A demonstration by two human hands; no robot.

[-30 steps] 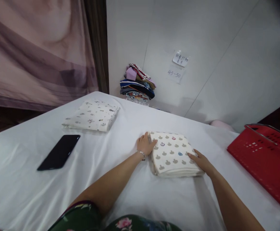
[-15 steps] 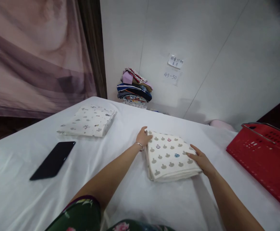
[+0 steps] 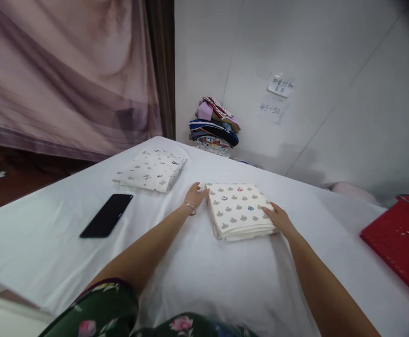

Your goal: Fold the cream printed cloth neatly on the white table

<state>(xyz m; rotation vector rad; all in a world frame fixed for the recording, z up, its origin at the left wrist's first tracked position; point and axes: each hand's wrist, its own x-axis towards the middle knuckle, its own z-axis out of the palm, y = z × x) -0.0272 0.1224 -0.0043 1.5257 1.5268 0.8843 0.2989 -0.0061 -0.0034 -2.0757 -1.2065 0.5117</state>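
A folded cream cloth with a grey and coloured print [image 3: 237, 209] lies in the middle of the white-covered table [image 3: 204, 276]. My left hand [image 3: 195, 194] presses against its far left corner, fingers stretched out. My right hand [image 3: 278, 219] rests flat on its near right edge, fingers open. Neither hand lifts it.
A second folded printed cloth [image 3: 151, 170] lies further back on the left. A black phone [image 3: 107, 222] lies beside the left edge. A red plastic basket [image 3: 401, 243] sits at the right. A stack of folded clothes [image 3: 214, 126] stands against the wall under paper notes [image 3: 280, 86].
Both hands have pushed the folded cloth a little further away from me across the table. The view has swung, so the basket now sits nearer the right border.
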